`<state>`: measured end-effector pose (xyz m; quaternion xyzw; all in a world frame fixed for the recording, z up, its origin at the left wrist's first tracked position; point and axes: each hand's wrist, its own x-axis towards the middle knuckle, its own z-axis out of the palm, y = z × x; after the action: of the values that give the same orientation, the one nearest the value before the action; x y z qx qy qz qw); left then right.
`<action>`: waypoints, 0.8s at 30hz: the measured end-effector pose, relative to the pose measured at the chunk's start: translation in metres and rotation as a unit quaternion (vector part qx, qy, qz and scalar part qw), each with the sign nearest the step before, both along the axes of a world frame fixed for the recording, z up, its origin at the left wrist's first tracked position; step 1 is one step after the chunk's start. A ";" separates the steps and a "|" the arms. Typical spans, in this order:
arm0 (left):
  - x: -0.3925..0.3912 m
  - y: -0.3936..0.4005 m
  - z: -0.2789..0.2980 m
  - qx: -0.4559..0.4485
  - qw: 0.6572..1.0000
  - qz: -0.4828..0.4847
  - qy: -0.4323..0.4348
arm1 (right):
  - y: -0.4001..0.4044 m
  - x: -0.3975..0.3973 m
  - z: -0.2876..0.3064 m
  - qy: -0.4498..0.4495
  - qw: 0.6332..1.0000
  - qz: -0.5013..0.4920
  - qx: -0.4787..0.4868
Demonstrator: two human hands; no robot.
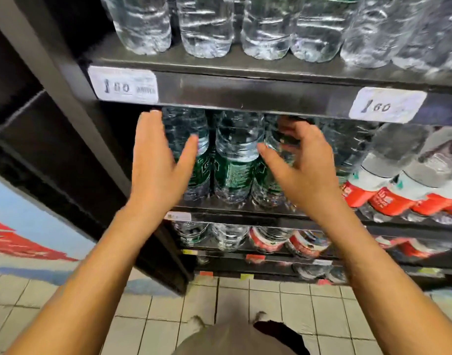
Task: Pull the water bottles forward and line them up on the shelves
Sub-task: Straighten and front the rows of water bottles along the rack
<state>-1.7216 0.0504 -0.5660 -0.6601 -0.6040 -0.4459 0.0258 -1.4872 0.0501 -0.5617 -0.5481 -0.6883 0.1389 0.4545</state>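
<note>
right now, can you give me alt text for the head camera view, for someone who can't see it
Two bare hands, left hand and right hand, reach open toward green-label water bottles on a dark store shelf, neither holding one. Red-label bottles stand to the right, clear bottles on the shelf above over two price tags.

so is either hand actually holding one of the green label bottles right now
Neither. The left hand and right hand are open on either side of the clear green-labelled water bottles, gripping nothing.
</note>
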 end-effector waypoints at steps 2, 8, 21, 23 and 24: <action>-0.004 0.013 0.010 -0.017 1.000 0.009 0.007 | 0.011 -0.015 0.008 -0.067 0.996 -0.044 0.047; -0.018 0.050 0.036 -0.165 0.964 0.012 -0.207 | 0.041 -0.040 0.017 -0.172 0.980 -0.092 -0.031; -0.024 0.063 0.034 -0.205 0.968 0.049 -0.137 | 0.086 -0.039 0.035 -0.169 0.956 0.034 -0.239; -0.020 0.061 0.029 -0.211 0.968 0.067 -0.118 | 0.083 -0.029 0.038 -0.155 0.954 0.050 -0.253; -0.019 0.063 0.028 -0.206 0.972 0.055 -0.097 | 0.081 -0.026 0.040 -0.127 0.954 0.054 -0.266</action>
<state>-1.7409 0.1136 -0.5380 -0.5705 -0.7182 -0.3712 -0.1447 -1.5132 0.1306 -0.5222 -0.6243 -0.7068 0.2710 0.1928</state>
